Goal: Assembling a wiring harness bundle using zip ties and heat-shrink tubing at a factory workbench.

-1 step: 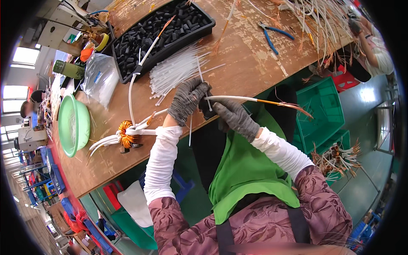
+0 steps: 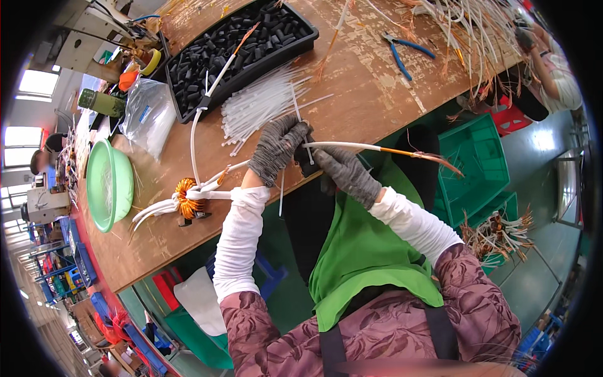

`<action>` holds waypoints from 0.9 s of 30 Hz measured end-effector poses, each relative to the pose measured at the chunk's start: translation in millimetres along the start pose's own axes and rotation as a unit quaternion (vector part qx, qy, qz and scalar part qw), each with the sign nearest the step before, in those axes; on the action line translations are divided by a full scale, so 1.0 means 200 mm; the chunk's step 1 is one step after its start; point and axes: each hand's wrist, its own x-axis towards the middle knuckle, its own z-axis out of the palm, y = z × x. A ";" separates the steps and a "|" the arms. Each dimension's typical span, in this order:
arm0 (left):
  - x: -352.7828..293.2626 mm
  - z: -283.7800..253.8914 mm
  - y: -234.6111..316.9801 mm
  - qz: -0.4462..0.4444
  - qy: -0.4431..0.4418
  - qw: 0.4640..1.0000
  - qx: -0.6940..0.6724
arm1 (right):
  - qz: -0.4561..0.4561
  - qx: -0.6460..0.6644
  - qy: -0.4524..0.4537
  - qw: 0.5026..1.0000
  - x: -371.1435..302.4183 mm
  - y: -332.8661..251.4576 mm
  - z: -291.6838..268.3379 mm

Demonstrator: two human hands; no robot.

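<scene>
Worktop (image 2: pixel 364 94): brown wood, surface worn. Floor (image 2: pixel 532 188): green, beyond near edge. Basin (image 2: pixel 125 182): pale green, by left edge. White cable (image 2: pixel 348 145): across near edge. Left hand (image 2: pixel 276 149): gloved, closed on cable. Right hand (image 2: pixel 345 173): gloved, fingers bent beside cable; grip cannot be told.

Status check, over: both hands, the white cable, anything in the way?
Left hand closed over white cable; right hand just below, grip unclear. White zip tie by left hand. Pliers aside on table.

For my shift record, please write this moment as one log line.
left hand: on white cable | right hand: close beside left | cable tie: at left hand | copper coil: on table
</scene>
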 end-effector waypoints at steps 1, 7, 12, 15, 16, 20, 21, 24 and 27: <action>0.00 0.00 0.00 0.012 0.000 1.000 0.015 | 0.000 0.000 0.001 1.000 0.02 0.00 -0.01; -0.07 0.03 0.01 0.094 0.047 0.994 0.022 | 0.094 0.013 -0.013 0.995 0.07 -0.04 0.01; -0.14 0.01 -0.03 0.188 0.079 0.978 0.051 | 0.169 0.085 -0.004 0.982 0.12 -0.06 0.00; -0.21 -0.04 -0.04 0.235 0.058 0.965 0.100 | 0.255 0.180 -0.031 0.950 0.15 -0.05 -0.01; -0.23 -0.04 -0.04 0.205 0.017 0.977 0.051 | 0.264 0.186 -0.043 0.946 0.15 -0.06 -0.01; -0.27 -0.05 -0.04 0.174 -0.015 0.984 0.033 | 0.263 0.142 -0.077 0.951 0.13 -0.12 0.04; -0.27 -0.03 -0.03 0.173 -0.005 0.984 0.034 | 0.265 0.141 -0.077 0.951 0.12 -0.10 0.03; -0.25 0.00 -0.03 0.129 0.047 0.987 -0.082 | 0.230 0.217 -0.095 0.944 0.10 -0.03 -0.01; -0.24 0.04 -0.03 0.117 0.140 0.981 -0.067 | 0.217 0.196 -0.123 0.948 0.10 -0.04 -0.02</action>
